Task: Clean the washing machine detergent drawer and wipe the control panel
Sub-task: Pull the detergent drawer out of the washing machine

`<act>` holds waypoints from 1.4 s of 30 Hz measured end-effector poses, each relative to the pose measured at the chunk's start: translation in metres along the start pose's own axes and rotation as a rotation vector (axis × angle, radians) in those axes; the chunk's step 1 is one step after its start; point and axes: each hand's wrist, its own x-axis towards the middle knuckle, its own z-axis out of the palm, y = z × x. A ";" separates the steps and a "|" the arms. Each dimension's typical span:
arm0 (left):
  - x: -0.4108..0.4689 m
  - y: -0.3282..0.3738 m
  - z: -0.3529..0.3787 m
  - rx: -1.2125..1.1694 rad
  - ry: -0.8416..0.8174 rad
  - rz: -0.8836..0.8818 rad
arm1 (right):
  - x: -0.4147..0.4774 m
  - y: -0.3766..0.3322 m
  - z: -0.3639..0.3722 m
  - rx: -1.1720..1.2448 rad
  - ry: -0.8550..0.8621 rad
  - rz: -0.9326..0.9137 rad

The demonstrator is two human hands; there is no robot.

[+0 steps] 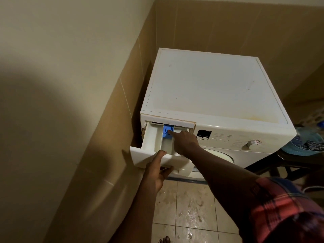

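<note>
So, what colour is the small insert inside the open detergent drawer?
Blue. The insert shows best in the head view, midway across the white drawer.

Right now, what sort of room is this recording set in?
Probably a home laundry area: a white front-loading washing machine stands in a corner of tiled walls on a wet-looking tiled floor, with clothes heaped beside it.

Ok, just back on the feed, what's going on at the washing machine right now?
A person stands at the washing machine with the detergent drawer pulled well out. The left hand grips the drawer's front panel, thumb on top and fingers underneath. The right hand reaches into the drawer, one finger on the blue insert near the back. No cloth is in view, and neither hand is on the control panel.
</note>
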 end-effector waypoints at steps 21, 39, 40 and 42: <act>-0.040 -0.035 -0.037 0.118 -0.057 -0.024 | -0.081 0.026 0.013 0.095 0.062 -0.037; -0.181 -0.255 0.058 0.882 -0.404 -0.014 | -0.399 0.281 0.087 0.605 0.396 0.529; -0.191 -0.273 0.064 0.910 -0.441 -0.011 | -0.424 0.292 0.093 0.627 0.406 0.572; -0.210 -0.306 0.076 0.962 -0.510 -0.006 | -0.470 0.313 0.106 0.645 0.442 0.662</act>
